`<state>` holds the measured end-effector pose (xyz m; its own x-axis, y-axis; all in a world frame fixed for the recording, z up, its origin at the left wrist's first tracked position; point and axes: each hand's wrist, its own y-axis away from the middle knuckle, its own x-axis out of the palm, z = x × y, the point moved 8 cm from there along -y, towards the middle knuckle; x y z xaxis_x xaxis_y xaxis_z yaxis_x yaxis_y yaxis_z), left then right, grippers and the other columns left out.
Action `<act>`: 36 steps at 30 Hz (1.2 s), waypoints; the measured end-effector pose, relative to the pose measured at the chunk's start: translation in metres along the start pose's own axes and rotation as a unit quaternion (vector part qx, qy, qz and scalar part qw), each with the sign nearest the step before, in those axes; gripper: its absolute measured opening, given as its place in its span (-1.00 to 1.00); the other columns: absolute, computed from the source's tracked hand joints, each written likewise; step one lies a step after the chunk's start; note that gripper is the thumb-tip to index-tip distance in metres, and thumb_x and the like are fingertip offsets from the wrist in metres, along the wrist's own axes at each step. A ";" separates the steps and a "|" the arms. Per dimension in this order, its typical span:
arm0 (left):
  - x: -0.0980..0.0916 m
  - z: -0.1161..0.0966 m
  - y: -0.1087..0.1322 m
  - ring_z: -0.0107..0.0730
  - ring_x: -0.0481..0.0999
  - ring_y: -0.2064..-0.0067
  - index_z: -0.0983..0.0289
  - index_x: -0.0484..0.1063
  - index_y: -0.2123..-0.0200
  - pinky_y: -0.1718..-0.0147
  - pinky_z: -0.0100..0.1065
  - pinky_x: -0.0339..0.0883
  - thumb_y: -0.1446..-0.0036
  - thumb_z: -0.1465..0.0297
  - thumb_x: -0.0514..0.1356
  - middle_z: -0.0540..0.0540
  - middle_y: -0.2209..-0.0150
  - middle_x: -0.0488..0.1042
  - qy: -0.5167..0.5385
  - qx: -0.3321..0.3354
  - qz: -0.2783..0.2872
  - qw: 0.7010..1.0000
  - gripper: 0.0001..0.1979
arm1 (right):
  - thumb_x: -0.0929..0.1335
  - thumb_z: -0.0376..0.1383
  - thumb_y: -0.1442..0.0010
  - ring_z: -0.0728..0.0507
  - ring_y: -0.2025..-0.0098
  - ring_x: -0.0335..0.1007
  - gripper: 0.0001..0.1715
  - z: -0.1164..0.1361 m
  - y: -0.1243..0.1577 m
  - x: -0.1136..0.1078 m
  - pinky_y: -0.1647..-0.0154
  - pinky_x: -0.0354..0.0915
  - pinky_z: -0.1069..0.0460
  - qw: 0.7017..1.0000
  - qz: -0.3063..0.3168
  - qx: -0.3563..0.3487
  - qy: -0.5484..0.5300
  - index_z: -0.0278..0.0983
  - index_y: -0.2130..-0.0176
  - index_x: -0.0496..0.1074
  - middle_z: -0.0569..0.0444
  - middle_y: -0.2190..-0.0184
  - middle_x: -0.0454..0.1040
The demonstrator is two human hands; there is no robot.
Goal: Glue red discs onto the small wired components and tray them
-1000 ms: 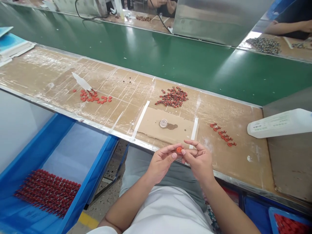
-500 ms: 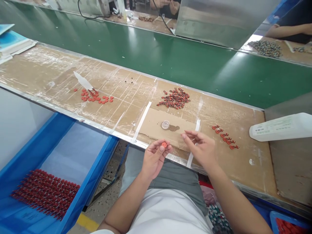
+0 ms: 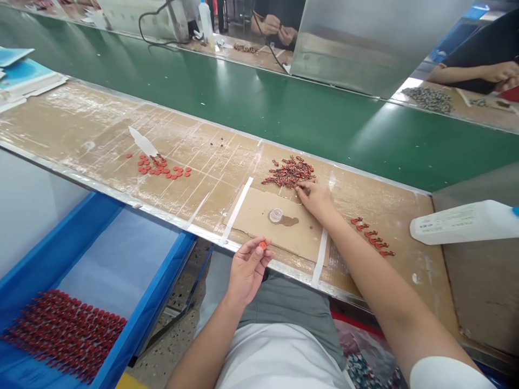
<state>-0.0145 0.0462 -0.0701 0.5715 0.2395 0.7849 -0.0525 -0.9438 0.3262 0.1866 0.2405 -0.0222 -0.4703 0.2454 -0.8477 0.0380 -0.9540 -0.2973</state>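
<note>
Left hand (image 3: 247, 274) pinches red disc (image 3: 263, 245); right hand (image 3: 314, 198) at pile of red clips (image 3: 288, 173), grip unclear. Filled rows of red pieces (image 3: 65, 335) in blue tray (image 3: 170, 265); loose red discs (image 3: 160, 168) remain.

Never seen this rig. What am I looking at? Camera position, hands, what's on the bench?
One camera worn on a person's head looks forward and down at their two bare hands over a workbench. The left hand holds a small red disc between its fingertips. The right hand is at a pile of small red-and-black parts. Also on the bench are loose red discs, a cardboard sheet with a clear plastic cap, and a white plastic jug. A green conveyor belt runs beyond. A blue tray at left holds rows of red parts.
</note>
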 end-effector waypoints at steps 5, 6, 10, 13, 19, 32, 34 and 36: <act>-0.001 -0.001 -0.003 -0.60 0.54 0.31 0.27 0.56 0.17 0.13 -0.45 0.45 -0.11 0.46 0.32 0.10 0.17 0.60 0.006 -0.004 0.003 1.000 -0.82 | 0.34 -0.21 -0.18 -0.21 0.16 0.41 -0.71 -0.001 0.013 -0.007 0.13 0.35 -0.09 1.000 -0.008 -0.021 0.001 -0.26 0.19 0.60 -0.06 0.18 0.48; 0.001 -0.001 -0.004 -0.60 0.54 0.31 0.27 0.56 0.17 0.13 -0.46 0.45 -0.11 0.46 0.32 0.10 0.17 0.60 0.006 -0.006 0.005 1.000 -0.82 | 0.34 -0.21 -0.18 -0.21 0.16 0.41 -0.71 -0.001 0.015 -0.009 0.13 0.35 -0.10 1.000 -0.013 -0.025 0.004 -0.27 0.18 0.59 -0.07 0.17 0.48; 0.004 0.001 -0.006 -0.60 0.54 0.30 0.27 0.56 0.18 0.14 -0.47 0.45 -0.07 0.46 0.35 0.10 0.17 0.60 0.003 -0.011 0.006 1.000 -0.80 | 0.33 -0.16 -0.20 -0.23 0.12 0.40 -0.68 0.006 0.016 -0.009 0.11 0.35 -0.11 0.998 -0.013 -0.052 0.010 -0.26 0.15 0.58 -0.08 0.15 0.46; 0.004 0.001 -0.005 -0.57 0.55 0.30 0.27 0.56 0.18 0.13 -0.44 0.46 -0.05 0.45 0.36 0.11 0.17 0.60 -0.002 -0.013 0.001 1.000 -0.79 | 0.33 -0.11 -0.22 -0.24 0.12 0.38 -0.65 0.005 0.011 -0.001 0.10 0.34 -0.13 0.999 0.002 -0.045 0.019 -0.24 0.14 0.58 -0.09 0.15 0.45; -0.002 -0.002 -0.002 -0.57 0.56 0.30 0.27 0.56 0.18 0.11 -0.42 0.46 -0.05 0.45 0.36 0.12 0.16 0.60 -0.001 -0.008 -0.011 1.000 -0.79 | 0.34 -0.20 -0.19 -0.22 0.16 0.38 -0.76 -0.008 0.004 0.009 0.08 0.33 -0.13 0.999 0.029 -0.020 -0.021 -0.26 0.23 0.55 -0.06 0.24 0.44; -0.001 -0.004 -0.001 -0.58 0.55 0.30 0.27 0.56 0.18 0.09 -0.41 0.46 -0.09 0.44 0.34 0.11 0.17 0.60 0.006 -0.007 -0.009 1.000 -0.81 | 0.28 -0.26 -0.26 -0.16 0.25 0.42 -0.80 0.021 0.017 -0.023 0.18 0.34 -0.06 0.979 0.086 -0.167 -0.075 -0.23 0.24 0.50 -0.02 0.28 0.50; -0.002 -0.004 -0.002 -0.58 0.55 0.29 0.27 0.57 0.18 0.08 -0.41 0.45 -0.09 0.45 0.34 0.10 0.17 0.60 0.006 -0.007 -0.010 1.000 -0.81 | 0.26 -0.26 -0.29 -0.14 0.28 0.42 -0.76 0.028 0.022 -0.031 0.22 0.35 -0.03 0.971 0.111 -0.203 -0.061 -0.23 0.22 0.51 -0.03 0.28 0.49; -0.002 -0.004 -0.002 -0.58 0.55 0.30 0.27 0.57 0.18 0.08 -0.42 0.45 -0.08 0.44 0.34 0.10 0.17 0.60 0.006 -0.007 -0.011 1.000 -0.81 | 0.24 -0.28 -0.29 -0.13 0.27 0.44 -0.74 0.035 0.028 -0.036 0.22 0.35 -0.02 0.961 0.138 -0.238 -0.029 -0.23 0.22 0.52 -0.04 0.27 0.49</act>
<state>-0.0191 0.0486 -0.0706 0.5632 0.2637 0.7831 -0.0512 -0.9347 0.3516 0.1740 0.1990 0.0150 -0.4324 -0.0281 -0.9012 0.5608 -0.7910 -0.2444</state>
